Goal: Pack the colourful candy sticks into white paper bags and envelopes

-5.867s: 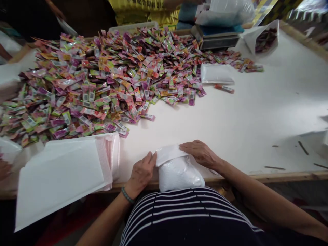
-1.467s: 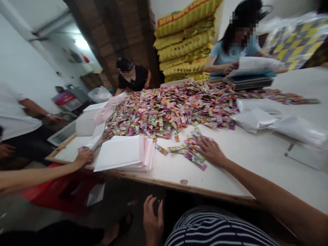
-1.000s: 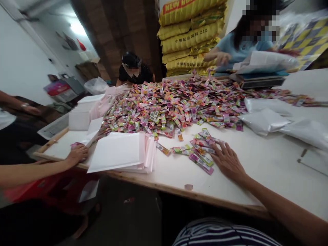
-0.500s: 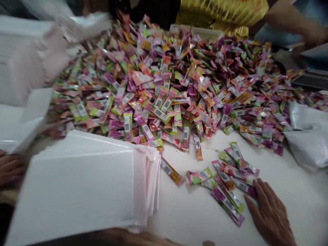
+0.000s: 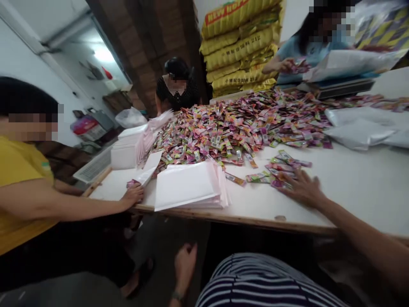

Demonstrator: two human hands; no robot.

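My right hand [image 5: 305, 187] lies over a small group of stick-shaped sachets [image 5: 279, 168] on the white table, fingers spread and touching those at its left side. My left hand [image 5: 185, 260] hangs below the table's front edge, its fingers curled in with nothing visible in them. Beyond the small group rises a large heap of pink, green, purple and orange sachets [image 5: 220, 128]. A stack of white padded mailers [image 5: 188, 185] lies near the front edge, left of the small group. One loose sachet [image 5: 235, 178] lies beside the stack's right side.
At left, a person in yellow rests a hand [image 5: 134, 194] by another white mailer [image 5: 150, 168]. More mailers [image 5: 124, 151] stand behind. Two people are across the table; one holds sachets [image 5: 300, 66]. Silvery white bags [image 5: 361, 128] lie right. Yellow sacks [image 5: 241, 47] are stacked behind.
My view has tilted up and drawn back, so the room and people now show. My right hand has moved left onto the small group of sachets. My left hand now shows below the table edge.
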